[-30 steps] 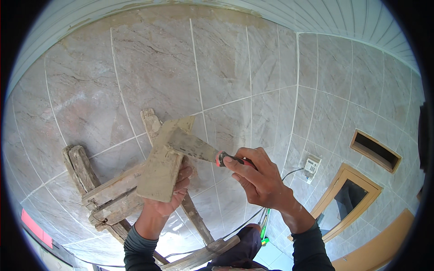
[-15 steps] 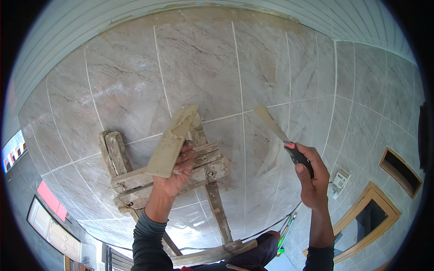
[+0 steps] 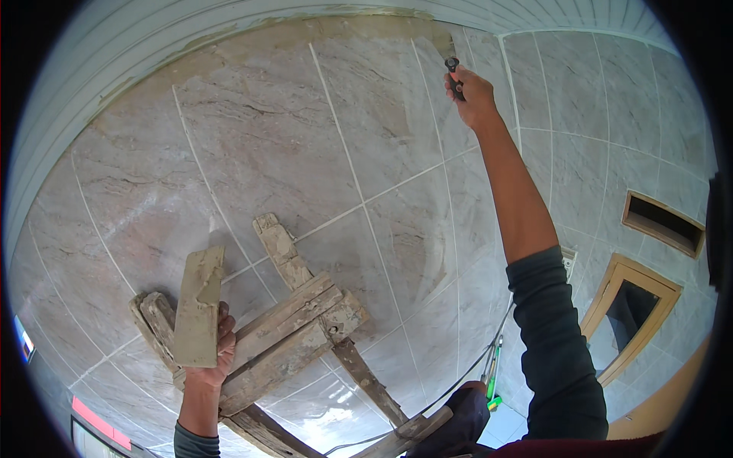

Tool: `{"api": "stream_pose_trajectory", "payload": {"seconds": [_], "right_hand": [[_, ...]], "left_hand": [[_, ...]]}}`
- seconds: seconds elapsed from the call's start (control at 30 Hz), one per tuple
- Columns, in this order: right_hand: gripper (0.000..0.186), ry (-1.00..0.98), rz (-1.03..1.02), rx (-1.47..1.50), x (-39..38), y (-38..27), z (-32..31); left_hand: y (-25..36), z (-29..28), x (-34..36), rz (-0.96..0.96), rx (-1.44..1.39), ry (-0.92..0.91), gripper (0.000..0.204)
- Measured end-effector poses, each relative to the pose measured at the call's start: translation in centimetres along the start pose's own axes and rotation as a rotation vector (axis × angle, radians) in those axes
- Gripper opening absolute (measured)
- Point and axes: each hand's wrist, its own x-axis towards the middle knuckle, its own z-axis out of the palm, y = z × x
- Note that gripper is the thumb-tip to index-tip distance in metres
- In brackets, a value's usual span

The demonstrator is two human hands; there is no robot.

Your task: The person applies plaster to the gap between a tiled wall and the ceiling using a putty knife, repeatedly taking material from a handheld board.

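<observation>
My left hand (image 3: 217,357) grips a flat rectangular plaster board (image 3: 198,324) from behind, and a ridge of beige paste lies on its face. Part of the grip is hidden by the board. High at the upper right, my right hand (image 3: 479,99) is closed round the black and red handle of a putty knife (image 3: 452,64). Its blade reaches the top strip of the marbled tile wall (image 3: 382,114), just under the ceiling, where beige paste is smeared along the edge. Whether the blade touches the wall is hard to tell.
A rough, paste-stained wooden trestle (image 3: 286,359) stands below, between my arms. White slatted ceiling panels (image 3: 114,72) run along the top. To the right are a wood-framed window (image 3: 634,313), a recessed wooden opening (image 3: 664,221) and a hanging dark cable (image 3: 492,347).
My right hand has risen with the putty knife to the wall's top edge. My left hand and the board have moved lower and to the left. The view has shifted.
</observation>
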Motion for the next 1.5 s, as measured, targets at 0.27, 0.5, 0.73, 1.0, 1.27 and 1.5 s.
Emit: {"api": "stream_pose_trajectory", "payload": {"seconds": [0.27,0.5,0.73,1.0,1.27,1.5], "right_hand": [[0.011,0.054,-0.080,0.073,11.7,1.4,1.5],[0.009,-0.047,-0.130,0.089,10.1,3.1,5.7],[0.013,-0.163,-0.170,0.052,1.0,5.0,12.3],[0.012,-0.269,-0.122,0.080,-9.4,5.2,21.2],[0.013,-0.466,-0.088,0.129,-19.1,5.9,30.3],[0.026,-0.549,-0.045,0.094,-22.2,5.9,30.4]], "left_hand": [[-0.7,-0.8,0.2,-0.020,0.200,-0.037,0.033],[-0.6,-3.6,-0.6,-0.004,0.142,0.030,0.035],[-0.6,-5.0,-0.4,0.029,0.165,0.045,0.037],[-1.0,-0.8,0.0,0.029,0.232,0.017,0.033],[-0.6,-0.1,-0.8,0.054,0.079,0.134,0.031],[-0.3,-0.7,-1.0,0.096,0.097,0.014,0.033]]}}
